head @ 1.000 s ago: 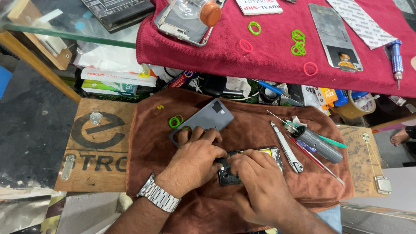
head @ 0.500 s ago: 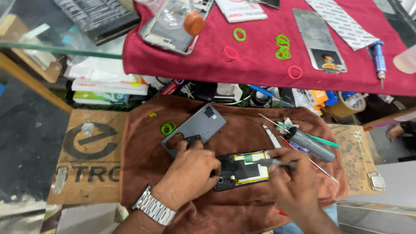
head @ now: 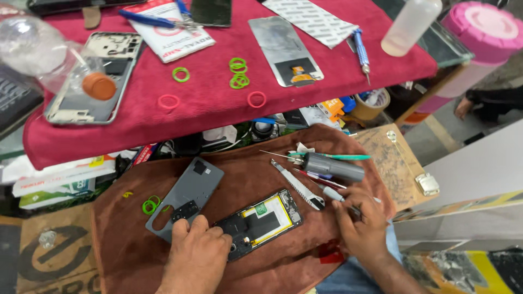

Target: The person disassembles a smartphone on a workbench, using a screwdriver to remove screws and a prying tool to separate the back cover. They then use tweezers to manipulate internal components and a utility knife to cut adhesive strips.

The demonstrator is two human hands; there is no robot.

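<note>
Left hand (head: 197, 256), lower centre of frame, grip pressed flat on the opened phone (head: 261, 222) to steady it on the brown cloth (head: 261, 174); right hand (head: 362, 228), lower right, grip closed around a slim tool (head: 333, 194); grey back cover (head: 188, 196) set aside left.

Right hand (head: 362, 226) left opened phone (head: 261, 220), reaching tools.
</note>
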